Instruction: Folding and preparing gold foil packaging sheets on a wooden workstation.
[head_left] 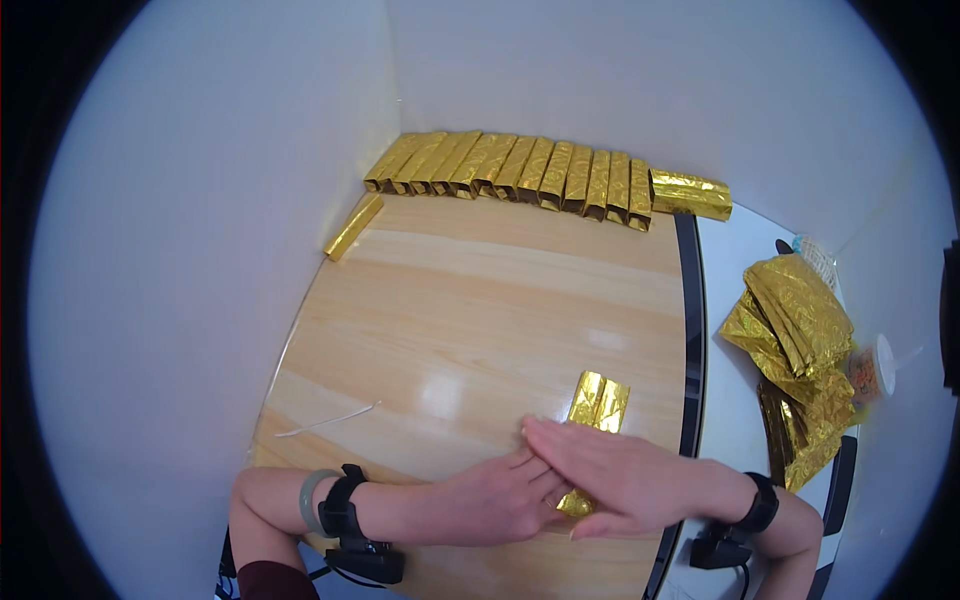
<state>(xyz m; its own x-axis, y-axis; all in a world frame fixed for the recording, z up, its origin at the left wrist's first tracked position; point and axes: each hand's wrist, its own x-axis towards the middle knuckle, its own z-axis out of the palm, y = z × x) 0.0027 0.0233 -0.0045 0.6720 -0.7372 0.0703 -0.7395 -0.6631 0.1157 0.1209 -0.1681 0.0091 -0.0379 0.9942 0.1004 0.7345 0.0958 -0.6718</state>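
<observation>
A piece of shiny gold foil paper, creased lengthwise, lies on the wooden tabletop under both my hands. Its far end and a small near corner show; the middle is covered. My right hand lies over it with fingers stretched out and together, pointing left across my left fingers. My left hand reaches in from the left, its fingers slightly apart over the foil and their tips hidden beneath my right hand. Neither hand visibly grasps the foil.
Along the back wall stands a row of several folded gold foil tubes, with another gold piece at its right end. A single gold strip lies at left. A thin white stick is nearer. Gold sheets and a plastic cup are at right.
</observation>
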